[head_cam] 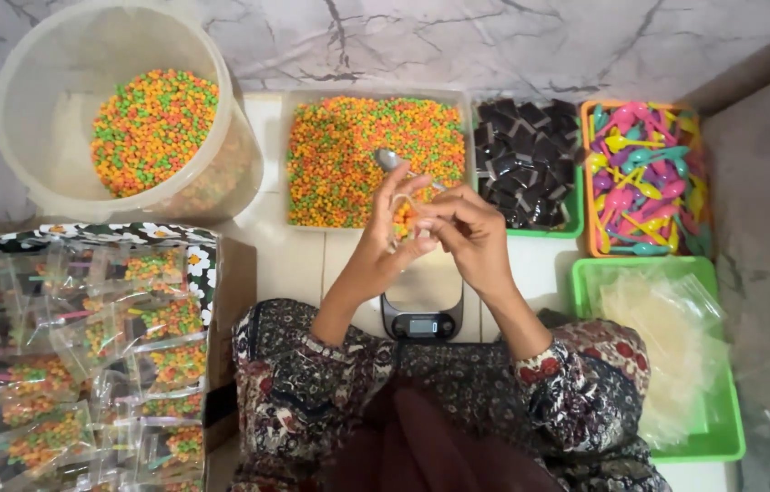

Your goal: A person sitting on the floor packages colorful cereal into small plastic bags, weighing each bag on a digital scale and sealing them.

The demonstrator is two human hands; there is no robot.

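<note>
A scale (421, 321) sits before the cereal tray (348, 214), bucket (57, 137) left, what seem wrapped squares (526, 164) right.

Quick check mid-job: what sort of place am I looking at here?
Likely a home floor set up for packing snacks by hand: a tray of coloured cereal balls, a kitchen scale, and filled clear bags stacked alongside.

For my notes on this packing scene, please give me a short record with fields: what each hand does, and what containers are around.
left hand: holds a small clear bag with coloured candy inside, and a metal spoon
right hand: pinches the same bag from the other side
below hands: small digital scale
ahead: clear tray of coloured candy
ahead, left: round tub, partly filled with the same candy
ahead, right: dark square packets; orange tray of plastic spoons
right: green tray of empty clear bags
left: filled bags
</note>
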